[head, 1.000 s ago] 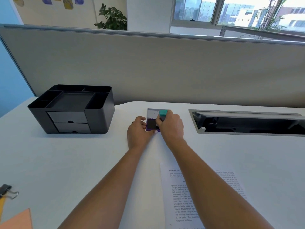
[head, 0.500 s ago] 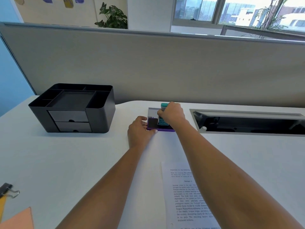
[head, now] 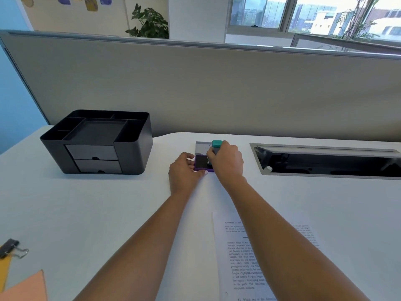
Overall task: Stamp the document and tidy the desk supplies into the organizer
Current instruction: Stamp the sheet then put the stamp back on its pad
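Head view, far centre: left hand (head: 184, 170) pinches the ink pad (head: 201, 162) to steady it while right hand (head: 226, 161), fingers curled round the stamp (head: 217, 144), presses it down, likely loading ink, document (head: 243, 257) waiting near.

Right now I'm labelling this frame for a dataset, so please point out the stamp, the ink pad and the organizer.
stamp (head: 217, 143): head view, on its teal top.
ink pad (head: 201, 162): head view, on its dark inking surface.
organizer (head: 132, 157): head view, on its front right wall.
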`<state>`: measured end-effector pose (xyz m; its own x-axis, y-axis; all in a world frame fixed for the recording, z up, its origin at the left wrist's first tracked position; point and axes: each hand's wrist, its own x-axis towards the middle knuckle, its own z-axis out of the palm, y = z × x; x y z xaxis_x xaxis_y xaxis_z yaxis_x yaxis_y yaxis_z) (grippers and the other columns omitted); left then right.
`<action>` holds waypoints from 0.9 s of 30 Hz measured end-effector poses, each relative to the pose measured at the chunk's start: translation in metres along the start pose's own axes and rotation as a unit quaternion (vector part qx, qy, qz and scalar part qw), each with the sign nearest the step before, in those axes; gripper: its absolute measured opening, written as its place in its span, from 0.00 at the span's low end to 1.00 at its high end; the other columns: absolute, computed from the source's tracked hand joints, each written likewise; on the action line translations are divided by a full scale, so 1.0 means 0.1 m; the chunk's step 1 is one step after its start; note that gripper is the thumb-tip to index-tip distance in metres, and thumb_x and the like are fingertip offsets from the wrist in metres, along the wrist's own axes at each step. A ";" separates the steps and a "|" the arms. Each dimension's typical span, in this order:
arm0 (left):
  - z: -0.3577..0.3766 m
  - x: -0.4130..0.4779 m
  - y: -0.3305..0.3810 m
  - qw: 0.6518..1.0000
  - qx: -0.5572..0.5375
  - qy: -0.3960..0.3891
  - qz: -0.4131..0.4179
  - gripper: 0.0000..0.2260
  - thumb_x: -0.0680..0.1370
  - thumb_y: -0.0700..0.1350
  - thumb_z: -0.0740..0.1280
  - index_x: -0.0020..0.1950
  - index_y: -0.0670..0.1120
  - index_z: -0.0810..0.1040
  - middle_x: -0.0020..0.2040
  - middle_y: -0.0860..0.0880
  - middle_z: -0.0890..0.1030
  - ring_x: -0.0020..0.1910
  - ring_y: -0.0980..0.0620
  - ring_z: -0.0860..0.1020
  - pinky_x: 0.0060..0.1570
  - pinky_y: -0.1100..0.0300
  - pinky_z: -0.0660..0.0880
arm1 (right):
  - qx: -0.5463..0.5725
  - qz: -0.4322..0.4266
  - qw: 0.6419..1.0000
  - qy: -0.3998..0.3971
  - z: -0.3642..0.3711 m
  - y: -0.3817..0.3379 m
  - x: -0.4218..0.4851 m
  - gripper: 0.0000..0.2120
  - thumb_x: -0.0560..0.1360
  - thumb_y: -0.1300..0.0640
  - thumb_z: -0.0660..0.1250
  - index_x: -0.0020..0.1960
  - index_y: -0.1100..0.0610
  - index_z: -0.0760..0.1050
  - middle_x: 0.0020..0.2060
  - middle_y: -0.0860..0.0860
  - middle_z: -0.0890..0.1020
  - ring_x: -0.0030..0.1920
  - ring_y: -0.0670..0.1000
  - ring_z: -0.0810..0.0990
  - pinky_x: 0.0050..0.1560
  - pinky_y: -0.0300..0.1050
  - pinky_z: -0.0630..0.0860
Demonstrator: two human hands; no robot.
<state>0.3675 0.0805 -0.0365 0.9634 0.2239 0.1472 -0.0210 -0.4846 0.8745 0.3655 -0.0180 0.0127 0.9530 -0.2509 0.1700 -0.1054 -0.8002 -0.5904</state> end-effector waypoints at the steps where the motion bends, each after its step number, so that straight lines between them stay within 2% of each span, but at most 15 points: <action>1: 0.00 0.00 0.00 1.000 -0.001 -0.001 -0.001 0.24 0.66 0.43 0.78 0.58 0.42 0.74 0.53 0.43 0.82 0.46 0.49 0.79 0.50 0.63 0.73 | 0.000 0.001 1.000 -0.004 -0.01 0.00 0.02 0.17 0.78 0.52 0.59 0.61 0.62 0.70 0.55 0.58 0.79 0.54 0.55 0.78 0.40 0.41 0.68; 3: 0.00 0.00 0.00 1.000 -0.006 -0.001 -0.002 0.24 0.65 0.42 0.78 0.58 0.42 0.74 0.52 0.44 0.82 0.42 0.52 0.77 0.48 0.64 0.72 | -0.003 0.007 1.000 -0.016 -0.04 -0.01 0.09 0.17 0.78 0.53 0.60 0.61 0.63 0.70 0.55 0.58 0.78 0.52 0.56 0.77 0.41 0.42 0.68; 6: 0.00 0.00 -0.01 1.000 -0.012 0.001 -0.005 0.24 0.65 0.41 0.78 0.58 0.42 0.74 0.51 0.44 0.83 0.42 0.52 0.78 0.49 0.63 0.74 | -0.010 0.014 0.999 -0.036 -0.08 -0.02 0.21 0.16 0.77 0.53 0.60 0.59 0.64 0.72 0.54 0.60 0.78 0.46 0.56 0.74 0.41 0.43 0.68; 9: 0.00 0.00 -0.01 1.000 -0.017 0.005 -0.007 0.24 0.65 0.41 0.78 0.58 0.42 0.75 0.51 0.43 0.83 0.45 0.49 0.81 0.50 0.62 0.75 | -0.006 0.018 0.998 -0.057 -0.08 0.00 0.29 0.17 0.76 0.52 0.62 0.59 0.64 0.71 0.55 0.60 0.78 0.53 0.57 0.77 0.41 0.44 0.70; 12: 0.01 0.00 -0.01 1.000 -0.020 0.008 -0.012 0.23 0.65 0.41 0.77 0.58 0.41 0.75 0.50 0.43 0.83 0.45 0.49 0.81 0.50 0.61 0.75 | -0.007 0.016 0.998 -0.066 -0.08 0.01 0.29 0.18 0.76 0.52 0.62 0.61 0.63 0.70 0.57 0.60 0.77 0.56 0.57 0.77 0.42 0.44 0.71; 18: 0.01 0.00 -0.01 1.000 -0.024 0.013 -0.010 0.24 0.66 0.40 0.77 0.59 0.42 0.75 0.50 0.43 0.83 0.41 0.53 0.78 0.49 0.62 0.75 | -0.011 0.009 0.999 -0.052 -0.06 0.02 0.26 0.18 0.77 0.52 0.61 0.61 0.63 0.70 0.55 0.59 0.78 0.53 0.56 0.77 0.41 0.43 0.70; 27: 0.02 -0.02 -0.01 1.000 -0.028 0.007 -0.007 0.25 0.65 0.39 0.77 0.59 0.41 0.74 0.50 0.42 0.82 0.42 0.50 0.80 0.52 0.57 0.77 | -0.007 -0.007 1.000 -0.024 -0.04 0.06 0.17 0.19 0.78 0.51 0.60 0.62 0.62 0.70 0.55 0.59 0.79 0.54 0.56 0.78 0.43 0.42 0.69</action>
<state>0.3662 0.0793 -0.0387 0.9599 0.2419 0.1417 -0.0234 -0.4343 0.9005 0.3799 -0.0293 0.0150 0.9669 -0.2135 0.1401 -0.0955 -0.8112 -0.5769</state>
